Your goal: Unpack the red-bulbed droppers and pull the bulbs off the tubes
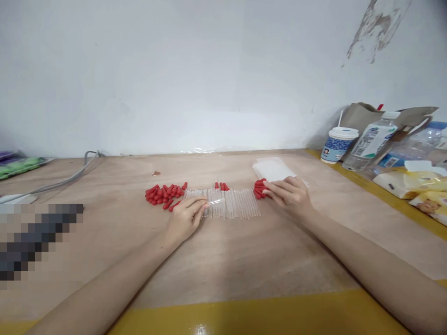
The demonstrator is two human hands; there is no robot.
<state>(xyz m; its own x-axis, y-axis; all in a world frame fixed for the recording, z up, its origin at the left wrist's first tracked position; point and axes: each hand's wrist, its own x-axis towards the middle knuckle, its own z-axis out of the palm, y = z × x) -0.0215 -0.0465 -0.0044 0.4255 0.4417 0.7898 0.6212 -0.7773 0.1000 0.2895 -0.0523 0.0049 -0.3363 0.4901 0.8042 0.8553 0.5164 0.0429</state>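
My left hand (186, 215) pinches a clear glass dropper tube (217, 201), which points right above a row of similar tubes (241, 204) laid side by side on the table. At the right end of that row, my right hand (291, 196) has its thumb and fingertips closed on a red rubber bulb at the edge of a small group of bulbs (258, 188). The fingers partly cover this group. A larger heap of red rubber bulbs (162, 193) lies left of the row. Behind the row are a few tubes with red bulbs (221, 186) at their near ends.
A white sheet or packet (274, 168) lies behind my right hand. Along the right side stand a paper cup (338, 144) with a straw, a water bottle (372, 142) and a yellow tissue pack (408, 181). A grey cable (75, 176) crosses the left side.
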